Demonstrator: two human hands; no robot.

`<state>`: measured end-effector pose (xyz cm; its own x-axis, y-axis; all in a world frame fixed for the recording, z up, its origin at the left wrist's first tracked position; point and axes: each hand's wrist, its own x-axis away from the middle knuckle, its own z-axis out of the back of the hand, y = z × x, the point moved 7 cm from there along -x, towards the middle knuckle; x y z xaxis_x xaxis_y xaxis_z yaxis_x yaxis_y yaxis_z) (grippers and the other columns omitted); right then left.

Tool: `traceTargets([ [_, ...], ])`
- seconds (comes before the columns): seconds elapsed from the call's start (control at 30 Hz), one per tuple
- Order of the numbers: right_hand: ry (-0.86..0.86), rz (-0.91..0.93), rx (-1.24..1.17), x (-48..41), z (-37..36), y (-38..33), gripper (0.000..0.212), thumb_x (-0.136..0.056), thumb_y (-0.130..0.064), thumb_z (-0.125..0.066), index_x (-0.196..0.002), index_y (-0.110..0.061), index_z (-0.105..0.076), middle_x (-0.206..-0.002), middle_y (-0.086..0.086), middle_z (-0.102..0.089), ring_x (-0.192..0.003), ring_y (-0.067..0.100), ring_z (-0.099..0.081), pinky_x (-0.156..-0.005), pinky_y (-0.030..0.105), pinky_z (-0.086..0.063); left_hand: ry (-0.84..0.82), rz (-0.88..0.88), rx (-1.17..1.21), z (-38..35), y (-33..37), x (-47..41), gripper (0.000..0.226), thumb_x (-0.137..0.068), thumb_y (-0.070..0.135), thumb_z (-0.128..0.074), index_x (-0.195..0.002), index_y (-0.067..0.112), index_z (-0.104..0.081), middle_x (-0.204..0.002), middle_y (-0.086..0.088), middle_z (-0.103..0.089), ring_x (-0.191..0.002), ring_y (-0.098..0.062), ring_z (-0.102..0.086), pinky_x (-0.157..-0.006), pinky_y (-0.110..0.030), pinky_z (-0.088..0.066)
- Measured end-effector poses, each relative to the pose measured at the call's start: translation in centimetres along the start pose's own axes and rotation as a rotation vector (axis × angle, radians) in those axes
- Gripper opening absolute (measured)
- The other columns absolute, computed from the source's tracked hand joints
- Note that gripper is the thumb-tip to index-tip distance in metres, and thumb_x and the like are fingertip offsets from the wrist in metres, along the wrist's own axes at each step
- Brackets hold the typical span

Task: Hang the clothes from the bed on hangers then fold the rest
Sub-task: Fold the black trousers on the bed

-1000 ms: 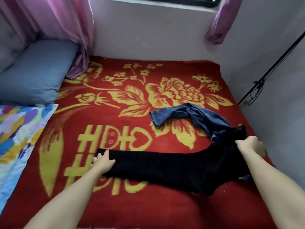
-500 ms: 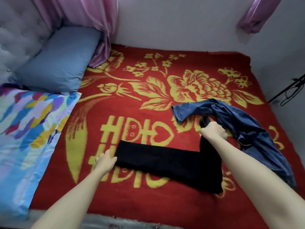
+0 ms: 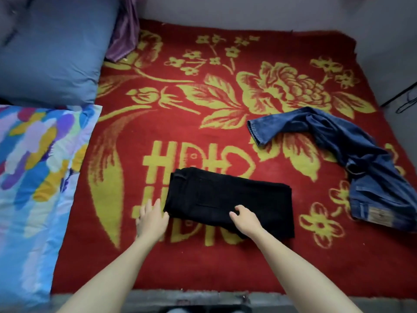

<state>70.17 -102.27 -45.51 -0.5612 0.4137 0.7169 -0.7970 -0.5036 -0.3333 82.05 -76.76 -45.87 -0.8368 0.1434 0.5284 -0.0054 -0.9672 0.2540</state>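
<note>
The black trousers [image 3: 230,199] lie folded in half as a flat rectangle on the red and yellow blanket [image 3: 203,98]. My left hand [image 3: 151,219] rests on the blanket at the fold's left edge, fingers straight and touching the cloth. My right hand [image 3: 244,219] lies on top of the black trousers near their front edge, fingers curled onto the fabric. Blue jeans [image 3: 352,154] lie crumpled at the right, apart from both hands.
A blue pillow [image 3: 52,50] and a multicoloured pillow [image 3: 33,172] fill the left side of the bed. A purple curtain end [image 3: 123,30] hangs at the back. A grey wall runs along the back and right. The bed's front edge [image 3: 203,299] is near me.
My right hand carried the trousers' waist end leftward over the legs, folding them in half, and now rests on top. My left hand stayed at the left end. The camera tilted down.
</note>
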Motion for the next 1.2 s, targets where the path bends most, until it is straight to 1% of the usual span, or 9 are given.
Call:
traceTargets([
  [0.17, 0.144, -0.217, -0.021, -1.7, 2.2, 10.8, 0.046, -0.097, -0.032, -0.042, -0.137, -0.011, -0.042, -0.136, 0.012, -0.050, -0.126, 0.030, -0.044, -0.098, 0.034, -0.038, 0.000, -0.249, -0.338, -4.9, 5.5, -0.6, 0.063, -0.100, 0.041, -0.030, -0.151, 0.021, 0.000, -0.158, -0.008, 0.009, -0.145, -0.025, 0.006, -0.115, -0.041, -0.012],
  [0.4, 0.274, -0.412, -0.113, -4.9, 4.5, 20.2, 0.054, -0.096, -0.033, -0.046, -0.143, -0.011, -0.033, -0.142, 0.016, -0.039, -0.130, 0.037, -0.034, -0.101, 0.041, -0.035, 0.009, -0.458, -0.551, -11.1, 8.5, -2.3, 0.070, -0.096, 0.051, -0.035, -0.149, 0.027, 0.003, -0.157, -0.010, 0.010, -0.144, -0.031, 0.011, -0.115, -0.049, -0.006],
  [0.57, 0.249, -0.412, -0.268, -7.4, 4.0, 23.1, 0.069, -0.094, -0.031, -0.053, -0.148, -0.007, -0.019, -0.151, 0.015, -0.028, -0.138, 0.033, -0.029, -0.108, 0.042, -0.029, -0.022, -0.419, -0.607, -12.9, 7.3, -2.8, 0.076, -0.086, 0.051, -0.058, -0.148, 0.020, -0.025, -0.155, -0.018, -0.016, -0.143, -0.036, -0.016, -0.112, -0.048, -0.023],
  [0.67, 0.258, -0.416, -0.385, -8.8, 3.4, 23.7, 0.074, -0.092, -0.030, -0.057, -0.149, -0.005, -0.017, -0.152, 0.014, -0.028, -0.139, 0.032, -0.028, -0.109, 0.040, -0.026, -0.034, -0.440, -0.591, -13.4, 6.9, -3.1, 0.087, -0.042, 0.039, -0.093, -0.118, 0.008, -0.066, -0.125, -0.027, -0.057, -0.113, -0.043, -0.057, -0.084, -0.054, -0.050],
  [0.8, 0.299, -0.425, -0.489, -10.1, 2.1, 24.5, 0.069, -0.090, -0.027, -0.061, -0.145, -0.002, -0.028, -0.145, 0.016, -0.039, -0.133, 0.034, -0.037, -0.108, 0.043, -0.033, 0.011, -0.479, -0.588, -14.5, 6.3, -3.6, 0.087, -0.029, 0.034, -0.096, -0.108, 0.006, -0.071, -0.114, -0.025, -0.064, -0.104, -0.041, -0.063, -0.077, -0.054, -0.053],
  [0.87, 0.339, -0.448, -0.477, -10.3, 1.9, 25.0, 0.062, -0.087, -0.028, -0.065, -0.137, 0.000, -0.041, -0.136, 0.018, -0.050, -0.125, 0.036, -0.046, -0.103, 0.045, -0.039, -0.037, -0.462, -0.599, -15.2, 6.2, -3.4, 0.090, -0.044, 0.040, -0.092, -0.123, 0.009, -0.062, -0.128, -0.026, -0.055, -0.117, -0.041, -0.054, -0.090, -0.054, -0.047],
  [0.93, 0.399, -0.461, -0.489, -10.2, 2.4, 25.3, 0.049, -0.082, -0.025, -0.070, -0.121, 0.001, -0.055, -0.121, 0.019, -0.061, -0.111, 0.036, -0.056, -0.094, 0.045, -0.045, -0.057, -0.423, -0.638, -15.6, 5.6, -3.4, 0.087, -0.081, 0.052, -0.063, -0.149, 0.019, -0.019, -0.154, -0.022, -0.016, -0.142, -0.038, -0.016, -0.113, -0.049, -0.019],
  [1.0, 0.438, -0.454, -0.543, -10.0, 2.9, 25.0, 0.034, -0.078, -0.021, -0.074, -0.105, -0.003, -0.062, -0.106, 0.018, -0.067, -0.098, 0.036, -0.061, -0.085, 0.043, -0.049, -0.089, -0.387, -0.697, -16.2, 4.9, -3.9, 0.076, -0.095, 0.053, -0.033, -0.147, 0.023, 0.015, -0.156, -0.014, 0.015, -0.144, -0.030, 0.014, -0.116, -0.042, 0.005],
  [1.2, 0.592, -0.496, -0.596, -7.6, 5.3, 21.1, 0.011, -0.077, -0.010, -0.068, -0.085, -0.008, -0.060, -0.097, 0.020, -0.067, -0.080, 0.030, -0.056, -0.068, 0.031, -0.039, -0.155, -0.423, -0.710, -15.8, 4.8, -4.4, 0.071, -0.097, 0.051, -0.028, -0.149, 0.024, 0.011, -0.157, -0.012, 0.015, -0.144, -0.026, 0.015, -0.116, -0.039, 0.007],
])
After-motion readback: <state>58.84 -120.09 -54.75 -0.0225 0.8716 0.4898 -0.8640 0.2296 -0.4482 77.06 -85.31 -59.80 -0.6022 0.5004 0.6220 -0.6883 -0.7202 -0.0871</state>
